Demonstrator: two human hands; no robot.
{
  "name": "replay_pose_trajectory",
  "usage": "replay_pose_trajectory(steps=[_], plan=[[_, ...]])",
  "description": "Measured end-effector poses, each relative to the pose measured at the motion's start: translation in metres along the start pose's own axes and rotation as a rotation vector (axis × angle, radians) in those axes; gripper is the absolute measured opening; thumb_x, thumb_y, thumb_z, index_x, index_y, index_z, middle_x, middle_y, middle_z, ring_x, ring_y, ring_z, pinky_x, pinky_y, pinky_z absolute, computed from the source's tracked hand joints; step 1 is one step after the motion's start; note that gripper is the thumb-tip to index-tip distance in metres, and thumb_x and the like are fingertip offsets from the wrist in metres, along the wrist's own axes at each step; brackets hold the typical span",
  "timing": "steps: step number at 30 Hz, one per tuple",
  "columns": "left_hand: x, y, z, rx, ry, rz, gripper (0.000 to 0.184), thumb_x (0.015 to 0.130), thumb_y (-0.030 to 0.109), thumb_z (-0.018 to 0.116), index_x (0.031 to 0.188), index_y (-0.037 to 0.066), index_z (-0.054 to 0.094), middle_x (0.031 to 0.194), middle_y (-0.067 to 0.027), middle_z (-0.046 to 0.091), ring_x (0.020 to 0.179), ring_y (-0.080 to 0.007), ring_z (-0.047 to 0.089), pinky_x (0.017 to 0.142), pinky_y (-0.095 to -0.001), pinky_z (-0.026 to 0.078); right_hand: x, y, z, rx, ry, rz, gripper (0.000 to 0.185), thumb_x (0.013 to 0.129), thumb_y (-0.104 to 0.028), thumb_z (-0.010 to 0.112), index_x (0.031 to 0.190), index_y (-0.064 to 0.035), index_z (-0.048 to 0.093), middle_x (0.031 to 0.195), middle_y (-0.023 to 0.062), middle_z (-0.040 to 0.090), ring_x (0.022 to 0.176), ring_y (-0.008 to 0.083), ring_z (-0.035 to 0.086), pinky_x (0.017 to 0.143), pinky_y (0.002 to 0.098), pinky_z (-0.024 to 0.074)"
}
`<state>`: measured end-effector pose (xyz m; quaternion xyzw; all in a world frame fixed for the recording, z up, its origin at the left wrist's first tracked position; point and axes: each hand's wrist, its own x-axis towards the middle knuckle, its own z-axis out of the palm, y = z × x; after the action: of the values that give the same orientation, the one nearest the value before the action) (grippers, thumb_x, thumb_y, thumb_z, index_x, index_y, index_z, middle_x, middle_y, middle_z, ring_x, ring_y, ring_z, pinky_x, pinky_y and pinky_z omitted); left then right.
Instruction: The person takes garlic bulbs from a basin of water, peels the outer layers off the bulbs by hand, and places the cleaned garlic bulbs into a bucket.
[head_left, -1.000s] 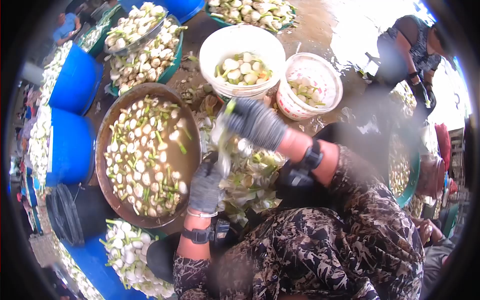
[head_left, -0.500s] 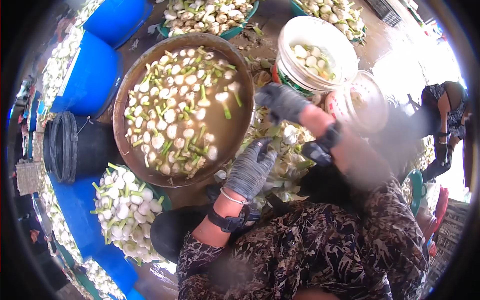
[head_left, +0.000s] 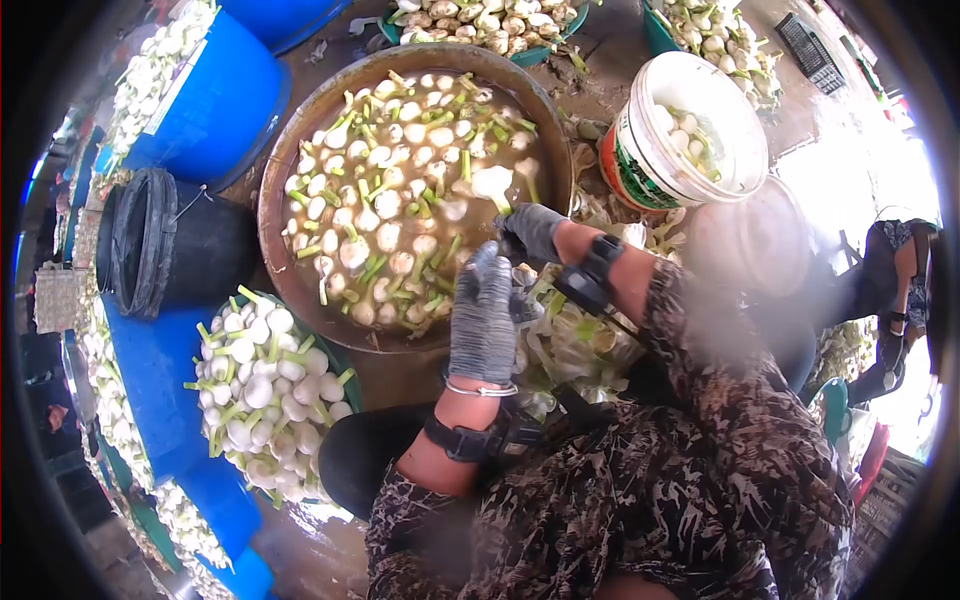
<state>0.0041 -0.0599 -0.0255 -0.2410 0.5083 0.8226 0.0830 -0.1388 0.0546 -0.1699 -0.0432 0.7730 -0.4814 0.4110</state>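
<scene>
"Bulb (head_left: 492, 185) w/ green stalk: where's it at, & what's the step?"

"Over the pan (head_left: 290, 130), inside its R edge, stalk toward the R hand (head_left: 532, 232). Looks like a handling step at the lower R rim, IMO."

"Fingers?"

"R hand: curled, approx. half closed, tips by the stalk; can't tell if they grip it. L hand (head_left: 483, 325): fingers mostly straight, pointing up to the rim; can't tell if it's got anything."

"What would a move from there call for?"

"Clearance over the rim, prob. a low, gentle one, b/c murky water's just under."

"Obstacles?"

"Peelings (head_left: 570, 345) packed below the hands, white bucket (head_left: 645, 150) w/ bulbs off the pan's R edge, trimmed pile (head_left: 265, 400) off the lower L. Black bucket (head_left: 185, 245) beyond the L edge. Co-worker (head_left: 895, 265) well apart, far R."
</scene>
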Motion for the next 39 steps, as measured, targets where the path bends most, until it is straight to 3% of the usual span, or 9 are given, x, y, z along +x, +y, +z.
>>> replay_pose_trajectory(steps=[2,6,8,12,17,19,23,35,39], plan=[[0.032,-0.020,-0.027,-0.176,-0.129,-0.249,0.045,0.100,0.043,0.042,0.115,0.003,0.055,0.098,-0.0150,0.064,0.065,-0.0232,0.064,0.062,-0.0365,0.057,-0.056,-0.029,-0.008,0.236,0.021,-0.005,0.012,0.098,-0.015,0.052,0.104,-0.0076,0.059,0.081,0.0008,0.060,0.068,0.0109,0.056,0.063,0.0273,0.0475],[0.003,0.007,0.008,-0.381,-0.163,-0.244,0.051,0.099,0.047,0.044,0.129,0.005,0.046,0.098,-0.0162,0.066,0.074,-0.0272,0.065,0.072,-0.0455,0.058,-0.134,-0.025,-0.025,0.494,0.037,-0.232,0.020,0.098,-0.022,0.053,0.112,-0.0070,0.055,0.087,0.0051,0.064,0.072,0.0152,0.062,0.062,0.0295,0.0508],[0.008,-0.002,0.007,-0.445,-0.405,-0.320,0.050,0.099,0.044,0.044,0.128,0.004,0.049,0.111,-0.0189,0.062,0.089,-0.0308,0.065,0.085,-0.0483,0.055,-0.159,-0.007,-0.028,-0.158,0.319,-0.751,0.027,0.095,-0.019,0.057,0.118,-0.0058,0.054,0.097,0.0117,0.066,0.085,0.0222,0.065,0.073,0.0318,0.0522],[-0.013,-0.015,0.030,-0.355,-0.471,-0.218,0.042,0.096,0.028,0.055,0.130,0.003,0.048,0.117,-0.0185,0.060,0.101,-0.0315,0.063,0.091,-0.0483,0.053,-0.219,-0.018,-0.047,-0.580,0.597,-0.612,0.029,0.090,-0.015,0.062,0.115,-0.0013,0.057,0.095,0.0174,0.066,0.086,0.0278,0.066,0.076,0.0340,0.0525],[-0.019,-0.028,0.047,-0.210,-0.429,-0.084,0.043,0.093,0.015,0.061,0.131,0.004,0.047,0.121,-0.0164,0.056,0.104,-0.0324,0.062,0.089,-0.0461,0.055,-0.262,-0.030,-0.048,-0.216,0.808,-0.636,0.017,0.087,-0.006,0.067,0.102,-0.0002,0.065,0.088,0.0113,0.068,0.077,0.0161,0.066,0.068,0.0289,0.0536],[-0.016,-0.033,0.049,-0.121,-0.389,0.010,0.044,0.093,0.015,0.062,0.132,0.005,0.045,0.122,-0.0163,0.055,0.105,-0.0325,0.061,0.088,-0.0444,0.056,-0.264,-0.034,-0.047,-0.192,0.833,-0.674,0.011,0.085,-0.014,0.067,0.091,-0.0046,0.066,0.078,0.0138,0.066,0.071,0.0299,0.065,0.066,0.0345,0.0522],[-0.013,-0.038,0.054,0.000,-0.351,0.084,0.048,0.091,0.012,0.063,0.134,0.005,0.042,0.123,-0.0153,0.054,0.105,-0.0294,0.060,0.087,-0.0402,0.057,-0.258,-0.032,-0.049,-0.426,0.927,-0.652,0.010,0.084,-0.017,0.065,0.082,-0.0069,0.063,0.073,0.0136,0.063,0.070,0.0337,0.063,0.063,0.0410,0.0509],[-0.014,-0.037,0.059,0.018,-0.426,0.114,0.047,0.090,0.006,0.060,0.133,0.003,0.043,0.127,-0.0118,0.050,0.114,-0.0235,0.053,0.092,-0.0370,0.053,-0.252,-0.027,-0.055,-0.475,0.855,-0.604,0.011,0.081,-0.018,0.061,0.081,-0.0065,0.061,0.073,0.0156,0.064,0.070,0.0360,0.062,0.064,0.0448,0.0500],[-0.009,-0.045,0.052,-0.085,-0.500,0.073,0.049,0.090,0.020,0.065,0.132,0.003,0.045,0.124,-0.0133,0.051,0.113,-0.0269,0.055,0.093,-0.0413,0.053,-0.253,-0.026,-0.057,-0.275,0.705,-0.550,0.014,0.081,-0.017,0.063,0.085,-0.0036,0.063,0.078,0.0182,0.065,0.075,0.0360,0.064,0.066,0.0424,0.0509]])
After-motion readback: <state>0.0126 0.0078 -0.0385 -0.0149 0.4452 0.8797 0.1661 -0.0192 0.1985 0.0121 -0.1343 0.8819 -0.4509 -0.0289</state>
